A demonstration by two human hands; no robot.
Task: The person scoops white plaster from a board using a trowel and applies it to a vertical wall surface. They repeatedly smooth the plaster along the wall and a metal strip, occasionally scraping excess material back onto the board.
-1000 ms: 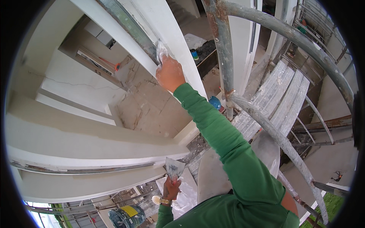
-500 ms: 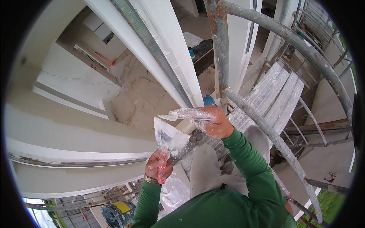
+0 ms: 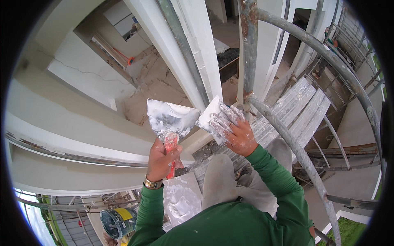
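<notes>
red shows on the handle (image 3: 171, 144) of the wide putty knife (image 3: 159, 119), just off centre toward nine o'clock; the left hand (image 3: 159, 160) is wrapped round it. at three o'clock from that blade, the right hand (image 3: 239, 135) clasps a smaller blade (image 3: 210, 116), its paste-coated fingers (image 3: 225, 124) lying flat across it, thumb hidden. those coated fingers could let the blade twist, and tipping either one too far could drop white paste (image 3: 180, 110) below. the bucket (image 3: 129, 225) at seven o'clock bears a yellow label (image 3: 123, 213), but no writing is legible.

My two hands (image 3: 161, 159) (image 3: 237, 134) are gripping two blades (image 3: 170, 118) (image 3: 209, 111); behind the left grip, one watch (image 3: 153, 183) and one bucket (image 3: 114, 224) are sitting.
</notes>
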